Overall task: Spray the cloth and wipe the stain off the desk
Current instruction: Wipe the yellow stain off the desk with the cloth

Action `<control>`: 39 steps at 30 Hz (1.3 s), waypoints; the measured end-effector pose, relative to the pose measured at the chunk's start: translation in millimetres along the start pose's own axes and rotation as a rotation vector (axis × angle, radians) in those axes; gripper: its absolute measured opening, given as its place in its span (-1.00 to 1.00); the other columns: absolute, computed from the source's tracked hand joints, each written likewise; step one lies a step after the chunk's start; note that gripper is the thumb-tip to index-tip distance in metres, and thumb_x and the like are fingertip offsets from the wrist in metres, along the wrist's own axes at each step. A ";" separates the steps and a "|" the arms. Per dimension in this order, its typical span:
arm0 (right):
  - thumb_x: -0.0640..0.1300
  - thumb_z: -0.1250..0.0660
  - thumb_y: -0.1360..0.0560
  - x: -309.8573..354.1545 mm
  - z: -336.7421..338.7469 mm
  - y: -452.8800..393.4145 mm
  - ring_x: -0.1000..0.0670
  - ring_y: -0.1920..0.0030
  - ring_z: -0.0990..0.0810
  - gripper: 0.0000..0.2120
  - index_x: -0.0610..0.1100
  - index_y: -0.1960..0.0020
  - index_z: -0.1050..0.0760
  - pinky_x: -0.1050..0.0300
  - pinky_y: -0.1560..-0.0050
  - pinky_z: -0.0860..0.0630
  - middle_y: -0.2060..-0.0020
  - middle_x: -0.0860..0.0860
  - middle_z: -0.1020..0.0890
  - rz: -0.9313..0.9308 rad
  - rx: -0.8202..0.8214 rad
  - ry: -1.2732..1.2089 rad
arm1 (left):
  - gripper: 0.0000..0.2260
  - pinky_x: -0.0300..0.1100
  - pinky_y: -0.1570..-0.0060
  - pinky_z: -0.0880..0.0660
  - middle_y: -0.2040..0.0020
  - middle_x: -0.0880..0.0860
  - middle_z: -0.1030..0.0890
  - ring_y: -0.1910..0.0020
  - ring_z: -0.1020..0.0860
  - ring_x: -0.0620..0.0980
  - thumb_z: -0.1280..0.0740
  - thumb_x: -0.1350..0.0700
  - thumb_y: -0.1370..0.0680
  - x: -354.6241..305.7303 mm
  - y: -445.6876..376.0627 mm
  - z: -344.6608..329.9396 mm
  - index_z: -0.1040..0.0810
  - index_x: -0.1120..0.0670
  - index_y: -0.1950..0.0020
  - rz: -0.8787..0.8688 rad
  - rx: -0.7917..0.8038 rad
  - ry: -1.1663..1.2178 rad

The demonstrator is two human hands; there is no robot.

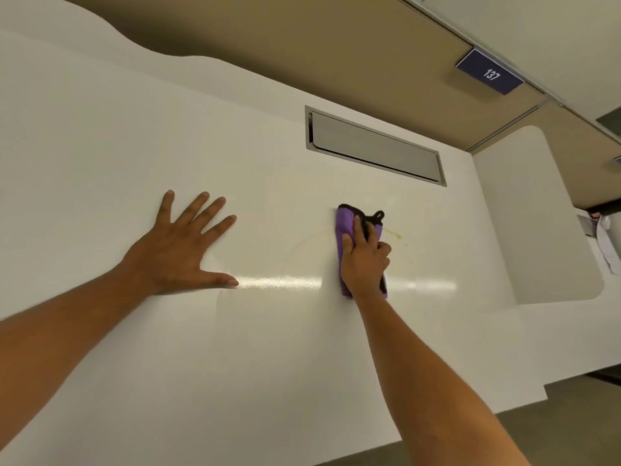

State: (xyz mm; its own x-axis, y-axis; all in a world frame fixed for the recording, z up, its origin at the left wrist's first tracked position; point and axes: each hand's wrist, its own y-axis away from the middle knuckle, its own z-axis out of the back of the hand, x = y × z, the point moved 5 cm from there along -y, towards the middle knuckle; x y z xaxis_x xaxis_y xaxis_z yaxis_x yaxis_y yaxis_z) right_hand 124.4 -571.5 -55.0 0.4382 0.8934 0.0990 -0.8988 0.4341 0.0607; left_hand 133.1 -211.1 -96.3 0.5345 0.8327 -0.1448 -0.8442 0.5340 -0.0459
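Note:
My right hand point(364, 260) presses a folded purple cloth with black trim point(344, 223) flat onto the white desk point(201, 348). A thin yellowish stain point(394, 233) streaks the desk just right of the cloth, and a faint curved smear lies to the cloth's left. My left hand point(183, 247) rests flat on the desk with its fingers spread, well left of the cloth and holding nothing. No spray bottle is in view.
A metal cable-tray flap point(373, 146) is set into the desk behind the cloth. A tan partition point(302, 38) with a blue sign reading 137 point(489, 72) runs along the back. A white side panel point(537, 213) stands at the right, with papers point(605, 240) beyond it.

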 end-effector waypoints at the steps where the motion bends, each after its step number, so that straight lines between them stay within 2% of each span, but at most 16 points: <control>1: 0.11 -0.08 -0.78 14.6 -3.7 11.3 -0.28 -0.34 -0.39 -0.50 0.10 -0.70 -0.18 -0.13 -0.34 -0.41 -0.68 0.02 -0.24 0.081 0.006 0.017 | 0.07 0.46 -0.61 0.09 -0.77 0.04 -0.01 -0.75 0.06 0.10 -0.01 -0.71 -0.40 -0.1 0.2 0.2 -0.06 -0.08 -0.75 -0.001 0.003 -0.003; 5: 0.06 -0.18 -0.75 33.4 -17.3 96.6 -0.22 -0.21 -0.45 -0.53 0.11 -0.65 -0.32 -0.07 -0.23 -0.44 -0.62 0.03 -0.37 0.357 0.000 0.028 | 0.07 0.47 -0.61 0.08 -0.77 0.04 -0.02 -0.75 0.05 0.10 -0.02 -0.71 -0.40 0.5 0.3 1.2 -0.07 -0.08 -0.75 -0.002 0.013 -0.003; 7: 0.08 -0.14 -0.73 9.7 -18.4 144.7 -0.11 -0.19 -0.42 -0.53 0.12 -0.63 -0.34 -0.02 -0.20 -0.40 -0.59 0.06 -0.41 0.440 -0.020 0.003 | 0.07 0.46 -0.61 0.10 -0.77 0.04 -0.01 -0.76 0.07 0.09 -0.01 -0.71 -0.40 1.0 0.5 1.9 -0.06 -0.09 -0.75 0.007 0.020 0.001; 9: 0.06 -0.13 -0.70 -31.9 -13.3 170.8 -0.01 -0.22 -0.38 -0.54 0.09 -0.59 -0.36 0.05 -0.20 -0.38 -0.55 0.08 -0.40 0.429 -0.066 -0.004 | 0.07 0.44 -0.62 0.12 -0.78 0.02 0.03 -0.75 0.11 0.07 0.01 -0.72 -0.40 0.1 0.3 2.7 -0.03 -0.11 -0.75 0.013 0.028 0.010; 10: 0.04 -0.14 -0.70 -53.2 -9.3 171.0 -0.01 -0.23 -0.38 -0.56 0.05 -0.56 -0.39 0.03 -0.19 -0.42 -0.54 0.06 -0.41 0.390 -0.092 -0.009 | 0.07 0.43 -0.62 0.14 -0.78 0.01 0.05 -0.75 0.13 0.07 0.01 -0.72 -0.40 -0.3 0.3 3.0 -0.01 -0.11 -0.75 0.014 0.031 0.015; 12: 0.03 -0.16 -0.72 -89.3 -2.2 147.4 -0.15 -0.22 -0.40 -0.58 0.01 -0.56 -0.43 -0.14 -0.19 -0.51 -0.56 -0.03 -0.44 0.193 -0.082 -0.023 | 0.07 0.43 -0.63 0.14 -0.78 0.01 0.06 -0.75 0.14 0.06 0.01 -0.72 -0.40 -1.2 -0.1 3.2 -0.01 -0.11 -0.75 0.012 0.032 0.021; 15: 0.03 -0.17 -0.77 -117.9 5.5 79.4 -0.38 -0.25 -0.43 -0.54 0.01 -0.65 -0.34 -0.29 -0.33 -0.44 -0.64 -0.09 -0.36 -0.110 -0.027 -0.015 | 0.08 0.43 -0.63 0.14 -0.78 0.01 0.05 -0.75 0.14 0.06 0.02 -0.72 -0.40 -1.1 0.1 2.7 -0.01 -0.10 -0.75 0.013 0.039 0.023; 20: 0.09 -0.09 -0.78 -101.6 18.4 -25.3 -0.43 -0.37 -0.36 -0.49 0.07 -0.70 -0.18 -0.30 -0.39 -0.40 -0.68 -0.04 -0.24 -0.231 -0.034 -0.041 | 0.09 0.42 -0.62 0.17 -0.78 0.02 0.10 -0.75 0.17 0.07 0.07 -0.73 -0.38 -0.6 -0.6 3.2 0.04 -0.11 -0.75 0.023 0.068 -0.005; 22: 0.09 -0.08 -0.78 -77.4 14.9 -45.4 -0.42 -0.38 -0.36 -0.49 0.07 -0.70 -0.18 -0.29 -0.40 -0.40 -0.68 -0.05 -0.23 -0.202 -0.022 -0.035 | 0.09 0.43 -0.62 0.16 -0.78 0.01 0.10 -0.75 0.16 0.08 0.07 -0.73 -0.38 -1.4 -0.8 3.6 0.04 -0.11 -0.75 0.022 0.071 -0.008; 25: 0.10 -0.09 -0.77 -22.5 7.9 -47.5 -0.37 -0.34 -0.39 -0.49 0.07 -0.70 -0.20 -0.25 -0.37 -0.43 -0.67 -0.04 -0.26 -0.030 -0.012 -0.022 | 0.09 0.42 -0.62 0.16 -0.78 0.01 0.07 -0.75 0.14 0.08 0.06 -0.73 -0.38 -2.6 -0.8 4.6 0.02 -0.11 -0.75 0.021 0.057 -0.003; 30: 0.08 -0.18 -0.76 46.9 -14.3 40.9 -0.28 -0.28 -0.43 -0.52 0.10 -0.66 -0.30 -0.13 -0.28 -0.44 -0.64 0.01 -0.33 0.348 0.020 0.046 | 0.09 0.42 -0.63 0.14 -0.78 0.01 0.06 -0.75 0.13 0.08 0.04 -0.73 -0.39 -2.2 -0.1 5.4 0.01 -0.11 -0.75 0.015 0.045 -0.004; 33: 0.04 -0.20 -0.73 23.2 -20.2 112.9 -0.11 -0.16 -0.40 -0.55 0.09 -0.61 -0.38 0.01 -0.22 -0.34 -0.57 0.03 -0.45 0.464 -0.028 0.006 | 0.09 0.42 -0.63 0.14 -0.78 0.02 0.06 -0.75 0.12 0.07 0.03 -0.73 -0.38 -1.3 -0.1 5.1 0.01 -0.11 -0.75 0.017 0.038 -0.005; 35: 0.09 -0.12 -0.72 -17.2 -19.4 142.6 -0.06 -0.16 -0.38 -0.54 0.12 -0.61 -0.37 0.06 -0.22 -0.34 -0.57 0.07 -0.44 0.439 0.002 0.003 | 0.09 0.42 -0.63 0.12 -0.77 0.02 0.04 -0.76 0.10 0.08 0.03 -0.73 -0.38 -1.7 -0.2 4.7 -0.01 -0.10 -0.75 0.014 0.031 -0.008; 37: 0.13 -0.07 -0.72 -60.1 -12.6 146.0 -0.14 -0.19 -0.43 -0.53 0.11 -0.59 -0.40 -0.05 -0.25 -0.43 -0.58 0.06 -0.44 0.346 0.032 -0.006 | 0.09 0.43 -0.62 0.11 -0.77 0.02 0.03 -0.76 0.09 0.08 0.03 -0.73 -0.38 -1.5 -0.5 4.5 -0.03 -0.10 -0.75 0.014 0.026 -0.005; 39: 0.08 -0.11 -0.73 -90.6 -1.9 119.9 -0.29 -0.16 -0.49 -0.55 0.00 -0.56 -0.48 -0.17 -0.25 -0.49 -0.57 -0.05 -0.46 0.238 0.001 0.020 | 0.09 0.43 -0.62 0.11 -0.77 0.02 0.03 -0.76 0.09 0.08 0.02 -0.73 -0.38 -1.1 -0.7 3.6 -0.04 -0.10 -0.75 0.013 0.023 -0.003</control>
State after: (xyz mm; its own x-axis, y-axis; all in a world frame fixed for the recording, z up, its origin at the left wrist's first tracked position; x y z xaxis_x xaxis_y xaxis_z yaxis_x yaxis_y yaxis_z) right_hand -23.0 -600.2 -58.6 0.2133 0.9727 0.0909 -0.9768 0.2106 0.0389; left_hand 133.2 -211.8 -92.6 0.5236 0.8401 -0.1421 -0.8501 0.5262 -0.0215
